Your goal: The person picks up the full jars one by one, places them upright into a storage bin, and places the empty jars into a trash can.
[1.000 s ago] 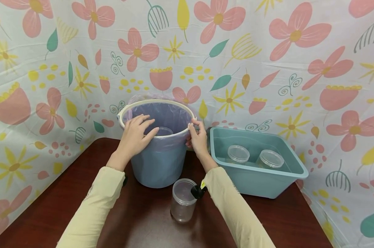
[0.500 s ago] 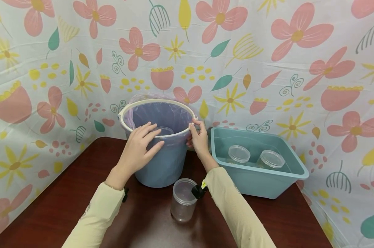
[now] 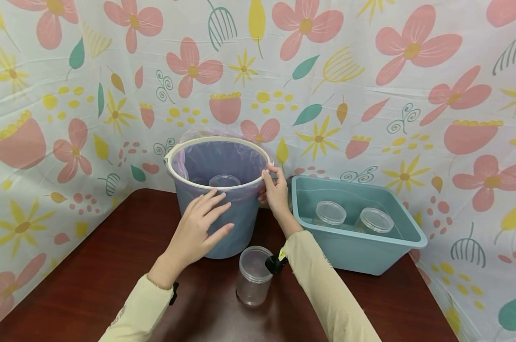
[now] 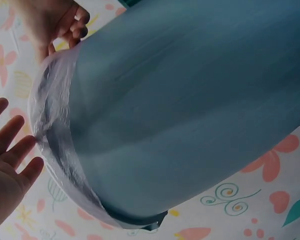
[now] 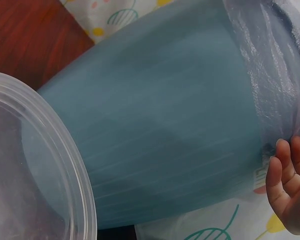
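Observation:
A blue trash can point(image 3: 244, 216) stands on the table, lined with a thin, pale purple bag point(image 5: 270, 60) folded over its edge. A cream ring point(image 3: 223, 139) circles the mouth. My right hand point(image 3: 276, 190) grips the ring and bag at the right side, thumb on top and fingers curled beneath. My left hand point(image 3: 198, 230) has its fingers spread, fingertips right at the front rim, holding nothing. Inside the can sits a clear jar point(image 3: 224, 181), only its top showing. Another clear lidded jar point(image 3: 253, 285) stands upright on the table before the can.
To the right of the can is a blue-green plastic tub point(image 3: 360, 244) holding two clear lidded jars, a left jar point(image 3: 330, 213) and a right jar point(image 3: 376, 220). Floral cloth point(image 3: 258, 61) hangs behind the dark red-brown table point(image 3: 104, 266).
My left hand has drawn back from over the can's mouth, down and toward me, uncovering the jar inside. My right hand keeps its grip on the rim.

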Demonstrator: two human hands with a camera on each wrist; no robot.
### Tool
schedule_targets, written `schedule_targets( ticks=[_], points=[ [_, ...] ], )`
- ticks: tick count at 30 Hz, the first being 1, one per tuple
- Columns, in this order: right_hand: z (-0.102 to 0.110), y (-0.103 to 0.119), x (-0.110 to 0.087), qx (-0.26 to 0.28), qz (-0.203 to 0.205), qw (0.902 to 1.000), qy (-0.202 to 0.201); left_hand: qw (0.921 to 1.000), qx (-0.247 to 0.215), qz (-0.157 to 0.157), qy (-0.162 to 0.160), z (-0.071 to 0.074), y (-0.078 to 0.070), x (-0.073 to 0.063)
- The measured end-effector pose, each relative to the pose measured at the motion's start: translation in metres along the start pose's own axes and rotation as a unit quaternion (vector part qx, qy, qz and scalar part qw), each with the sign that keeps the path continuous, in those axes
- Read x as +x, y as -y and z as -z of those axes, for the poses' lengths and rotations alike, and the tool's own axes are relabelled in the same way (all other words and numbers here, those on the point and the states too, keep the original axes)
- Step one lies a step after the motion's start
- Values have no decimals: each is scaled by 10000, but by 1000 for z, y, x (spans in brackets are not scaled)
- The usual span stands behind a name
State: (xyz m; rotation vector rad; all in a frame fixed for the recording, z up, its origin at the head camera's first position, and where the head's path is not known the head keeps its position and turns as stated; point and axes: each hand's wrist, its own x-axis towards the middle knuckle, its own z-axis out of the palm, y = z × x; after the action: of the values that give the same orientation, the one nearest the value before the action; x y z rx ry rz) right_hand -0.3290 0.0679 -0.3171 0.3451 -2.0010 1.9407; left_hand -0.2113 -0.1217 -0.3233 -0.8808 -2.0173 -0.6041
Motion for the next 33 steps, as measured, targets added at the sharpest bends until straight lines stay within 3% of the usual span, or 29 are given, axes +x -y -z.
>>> schedule_targets(
  ticks=[10, 18, 28, 33],
  points=[
    [-1, -2, 0, -46, -3, 10000, -54, 9990, -370, 203, 152, -13, -8, -21],
    [-1, -2, 0, 1, 49, 10000, -14, 9962, -631, 554, 226, -29, -12, -40],
    [-1, -1, 0, 6, -2, 10000, -18, 9888, -957, 1070, 410, -52, -18, -62],
    [-1, -2, 0, -9, 47, 10000, -22, 9831, -1049, 1328, 703, -64, -23, -72]
  ],
)
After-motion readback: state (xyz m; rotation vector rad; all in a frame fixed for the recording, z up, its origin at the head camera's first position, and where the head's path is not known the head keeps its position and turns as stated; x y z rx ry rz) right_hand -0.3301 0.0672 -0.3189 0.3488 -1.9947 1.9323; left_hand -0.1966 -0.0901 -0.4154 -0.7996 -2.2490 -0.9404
